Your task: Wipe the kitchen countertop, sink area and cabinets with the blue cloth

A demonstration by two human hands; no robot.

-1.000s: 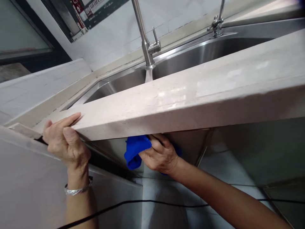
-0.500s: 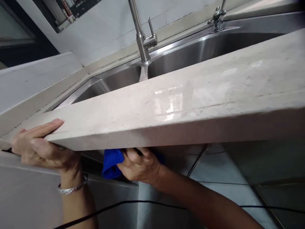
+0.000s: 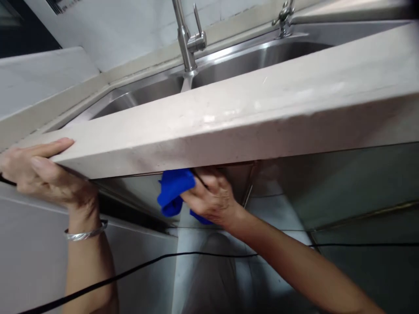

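Observation:
A blue cloth (image 3: 173, 189) is bunched in my right hand (image 3: 212, 194), whose fingers are closed around it. That hand is just under the front lip of the pale stone countertop (image 3: 209, 117), with the cloth against the cabinet front below. At the counter's left end, my left hand (image 3: 49, 172) grips the corner, fingers lying over the top and thumb by the front edge. A silver bangle (image 3: 87, 231) circles the left wrist.
Behind the counter strip lies a steel double sink (image 3: 150, 91) with a tall faucet (image 3: 190, 48) and a smaller tap (image 3: 284, 19) at its back rim. A black cable (image 3: 170, 255) crosses in front of both forearms. A leg (image 3: 212, 279) shows on the tiled floor.
The view has shifted, so the counter sits higher in the picture. My right hand and the cloth have moved right along the counter's underside. My left hand stays on the corner.

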